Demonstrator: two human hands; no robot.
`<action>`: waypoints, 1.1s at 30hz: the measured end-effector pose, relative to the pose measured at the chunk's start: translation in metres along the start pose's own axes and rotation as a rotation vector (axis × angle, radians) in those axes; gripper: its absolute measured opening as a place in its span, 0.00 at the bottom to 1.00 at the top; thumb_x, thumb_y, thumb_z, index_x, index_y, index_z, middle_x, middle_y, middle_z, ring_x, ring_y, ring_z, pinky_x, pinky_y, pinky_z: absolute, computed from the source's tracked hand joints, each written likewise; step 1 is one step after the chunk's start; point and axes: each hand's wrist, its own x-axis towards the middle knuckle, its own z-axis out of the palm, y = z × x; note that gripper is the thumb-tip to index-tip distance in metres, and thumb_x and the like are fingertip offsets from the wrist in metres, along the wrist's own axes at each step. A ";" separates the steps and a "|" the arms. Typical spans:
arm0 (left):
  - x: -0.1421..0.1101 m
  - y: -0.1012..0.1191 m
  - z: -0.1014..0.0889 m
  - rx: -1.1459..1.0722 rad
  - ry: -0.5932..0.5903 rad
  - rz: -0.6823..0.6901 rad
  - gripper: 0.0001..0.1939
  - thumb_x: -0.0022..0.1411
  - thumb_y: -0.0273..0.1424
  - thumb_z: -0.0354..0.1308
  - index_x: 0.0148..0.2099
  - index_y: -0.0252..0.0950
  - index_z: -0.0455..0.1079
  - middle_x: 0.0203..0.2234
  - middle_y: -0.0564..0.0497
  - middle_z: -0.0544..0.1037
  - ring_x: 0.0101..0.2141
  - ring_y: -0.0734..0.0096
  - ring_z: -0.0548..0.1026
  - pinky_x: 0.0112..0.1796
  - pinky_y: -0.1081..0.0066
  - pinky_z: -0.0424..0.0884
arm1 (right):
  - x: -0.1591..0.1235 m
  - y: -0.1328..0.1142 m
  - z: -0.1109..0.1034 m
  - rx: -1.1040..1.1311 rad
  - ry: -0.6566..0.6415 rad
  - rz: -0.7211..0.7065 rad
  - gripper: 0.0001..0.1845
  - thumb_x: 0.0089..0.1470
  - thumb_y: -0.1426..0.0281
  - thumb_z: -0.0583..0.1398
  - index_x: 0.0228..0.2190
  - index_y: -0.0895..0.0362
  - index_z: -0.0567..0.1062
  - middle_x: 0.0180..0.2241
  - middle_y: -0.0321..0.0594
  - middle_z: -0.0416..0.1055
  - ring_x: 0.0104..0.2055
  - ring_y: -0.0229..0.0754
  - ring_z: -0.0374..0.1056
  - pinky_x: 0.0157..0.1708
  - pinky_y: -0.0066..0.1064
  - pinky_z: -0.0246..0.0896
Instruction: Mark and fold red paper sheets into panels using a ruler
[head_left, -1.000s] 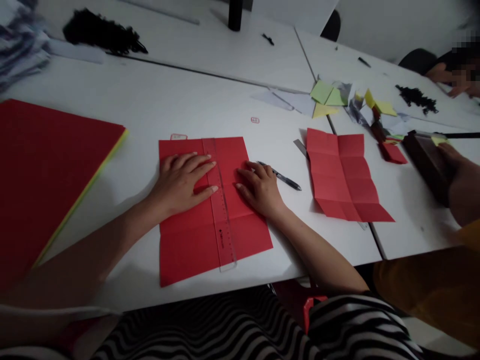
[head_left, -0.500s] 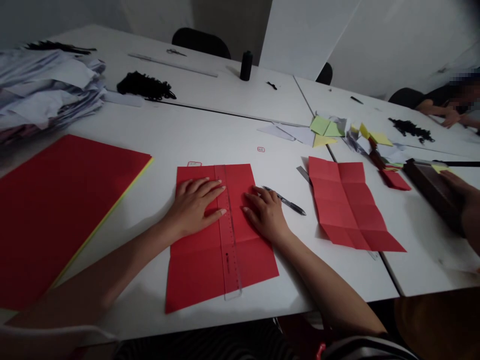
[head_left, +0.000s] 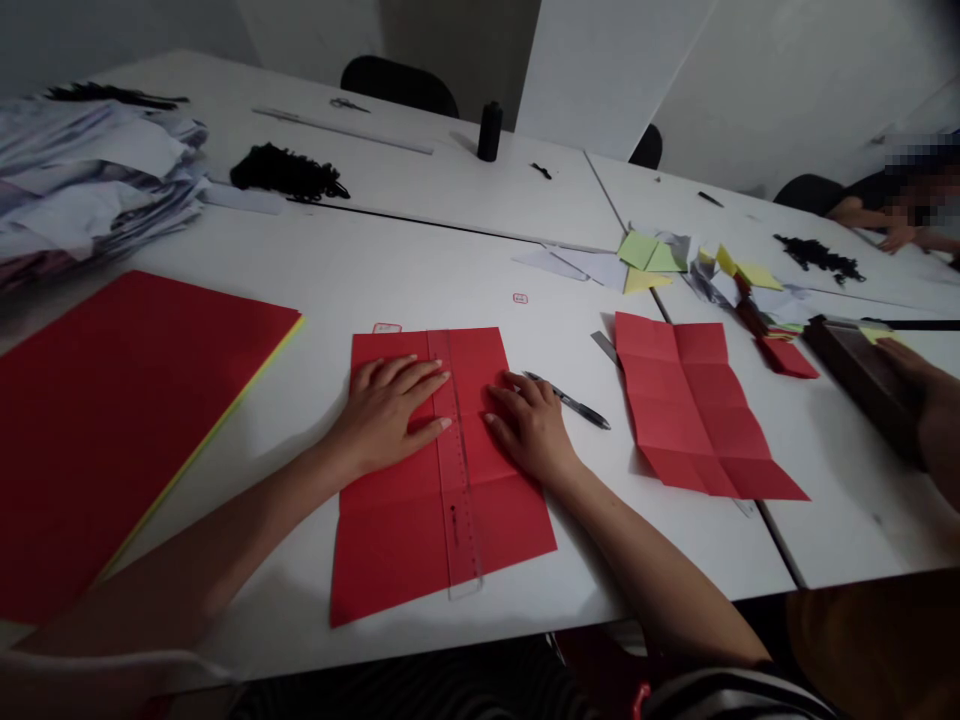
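A creased sheet of red paper [head_left: 397, 540] lies flat in front of me, with a clear plastic ruler [head_left: 459, 500] running lengthwise over it. My left hand [head_left: 394, 410] is spread on the paper, its fingertips reaching onto the ruler's left side. To the right of the ruler, my right hand [head_left: 534, 420] rests with fingers apart on the paper's right edge. Just beyond that hand a black pen [head_left: 574, 402] lies on the table. Farther right is a second red sheet [head_left: 690, 400] with grid-like folds, partly covering a grey metal strip [head_left: 604, 346].
At left lie a stack of large red sheets [head_left: 142, 420] and a heap of white paper [head_left: 82, 190]. Black cord [head_left: 285, 172], a black spool [head_left: 490, 132] and scissors [head_left: 349, 104] are farther back. At right, another person's hand [head_left: 919, 370] touches a dark box-like object [head_left: 855, 375].
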 end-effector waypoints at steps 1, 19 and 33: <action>0.000 0.000 0.000 0.000 0.000 -0.001 0.30 0.65 0.50 0.46 0.65 0.45 0.59 0.64 0.54 0.60 0.63 0.56 0.54 0.60 0.54 0.48 | 0.000 0.000 0.000 -0.001 0.001 0.000 0.20 0.61 0.60 0.55 0.52 0.53 0.72 0.57 0.45 0.65 0.52 0.54 0.61 0.50 0.50 0.61; 0.002 0.003 -0.003 0.004 -0.031 -0.001 0.31 0.66 0.50 0.44 0.66 0.44 0.57 0.64 0.53 0.60 0.63 0.56 0.54 0.60 0.54 0.47 | -0.002 -0.002 -0.020 0.425 -0.004 0.184 0.22 0.59 0.61 0.57 0.54 0.53 0.70 0.59 0.46 0.63 0.60 0.52 0.59 0.57 0.51 0.60; 0.006 0.005 0.001 -0.029 -0.053 0.000 0.31 0.66 0.50 0.43 0.66 0.43 0.57 0.64 0.51 0.60 0.64 0.53 0.53 0.60 0.54 0.44 | 0.001 0.010 -0.055 1.086 -0.181 0.606 0.30 0.54 0.56 0.62 0.57 0.47 0.65 0.60 0.42 0.62 0.57 0.49 0.64 0.54 0.48 0.65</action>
